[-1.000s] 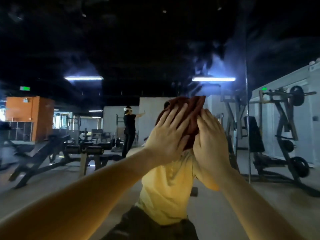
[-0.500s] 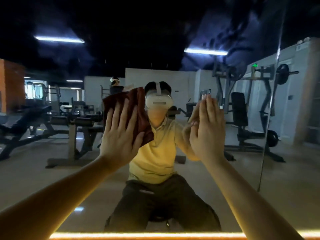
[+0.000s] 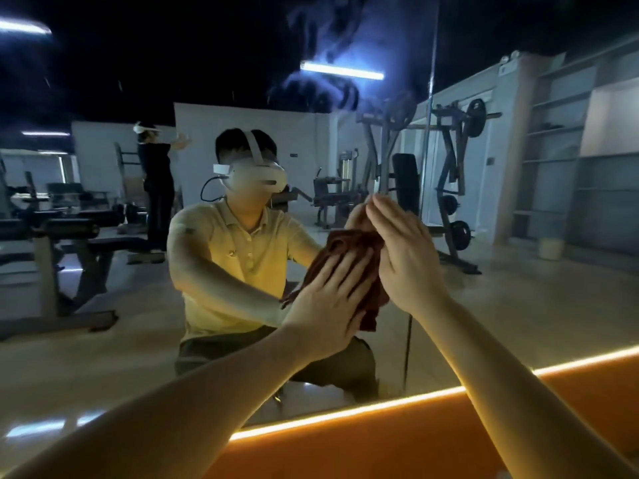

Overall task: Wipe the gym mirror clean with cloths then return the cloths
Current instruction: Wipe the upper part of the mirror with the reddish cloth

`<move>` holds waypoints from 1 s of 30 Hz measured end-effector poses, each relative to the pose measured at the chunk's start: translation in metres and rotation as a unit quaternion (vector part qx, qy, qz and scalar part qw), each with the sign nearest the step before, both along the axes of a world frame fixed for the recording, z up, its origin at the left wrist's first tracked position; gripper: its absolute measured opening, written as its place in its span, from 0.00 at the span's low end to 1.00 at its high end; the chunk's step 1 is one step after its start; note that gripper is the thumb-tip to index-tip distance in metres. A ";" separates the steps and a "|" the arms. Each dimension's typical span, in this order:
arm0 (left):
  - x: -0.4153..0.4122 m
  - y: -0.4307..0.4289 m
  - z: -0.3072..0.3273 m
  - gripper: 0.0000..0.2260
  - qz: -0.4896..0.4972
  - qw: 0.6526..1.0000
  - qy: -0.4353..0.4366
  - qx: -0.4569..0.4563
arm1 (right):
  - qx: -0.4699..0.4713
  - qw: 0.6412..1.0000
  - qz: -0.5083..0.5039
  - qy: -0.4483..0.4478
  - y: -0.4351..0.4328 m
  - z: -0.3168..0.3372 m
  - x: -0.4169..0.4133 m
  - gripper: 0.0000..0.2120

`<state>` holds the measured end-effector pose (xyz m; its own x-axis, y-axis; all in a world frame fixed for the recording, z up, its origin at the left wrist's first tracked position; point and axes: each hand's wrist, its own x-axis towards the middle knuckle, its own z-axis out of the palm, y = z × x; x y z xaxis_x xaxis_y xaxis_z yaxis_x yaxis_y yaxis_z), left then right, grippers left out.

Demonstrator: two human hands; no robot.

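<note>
The gym mirror (image 3: 103,340) fills the view and reflects me, a crouching person in a yellow shirt, with gym machines behind. My left hand (image 3: 328,305) lies flat with straight fingers on a dark red cloth (image 3: 349,247), pressing it against the glass. My right hand (image 3: 404,257) is flat against the mirror right beside the cloth, fingers straight and pointing up, its palm edge next to the cloth's right side. No second cloth shows under the right hand. Smears show on the upper glass.
An orange ledge (image 3: 432,440) with a glowing light strip runs along the mirror's lower edge. A vertical seam (image 3: 432,98) between mirror panels stands just right of my hands. The reflection shows weight benches, a plate-loaded machine and another person standing.
My left hand has slid the cloth rightward and down across the glass until it meets my right hand. The view has tilted down, and the orange ledge has come into sight.
</note>
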<state>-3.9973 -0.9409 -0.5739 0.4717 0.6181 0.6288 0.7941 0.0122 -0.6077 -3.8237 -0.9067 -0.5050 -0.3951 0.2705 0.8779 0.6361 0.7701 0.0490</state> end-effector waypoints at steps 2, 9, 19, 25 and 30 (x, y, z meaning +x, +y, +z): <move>-0.010 -0.009 0.007 0.30 0.001 0.998 0.047 -0.031 | 0.007 1.000 0.008 -0.011 0.002 0.011 0.010 0.28; -0.077 -0.048 0.121 0.33 0.062 0.974 -0.115 0.186 | 0.047 0.993 -0.060 0.090 0.051 0.067 0.053 0.29; 0.038 0.035 -0.003 0.34 0.053 0.993 -0.054 0.090 | 0.079 0.992 -0.045 0.085 0.124 0.049 0.077 0.28; 0.023 0.013 0.028 0.32 0.092 0.992 0.083 0.006 | 0.115 0.993 -0.001 0.040 0.131 0.043 0.089 0.28; 0.069 0.045 0.164 0.34 0.111 0.935 -0.214 0.260 | 0.133 0.990 0.031 0.020 0.135 0.050 0.103 0.27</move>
<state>-3.9282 -0.8958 -0.4095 0.0044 0.2296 0.9733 0.9062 0.4107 -0.1010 -3.7208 -0.7712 -0.4552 -0.3669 0.0041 0.9302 0.5938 0.7708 0.2308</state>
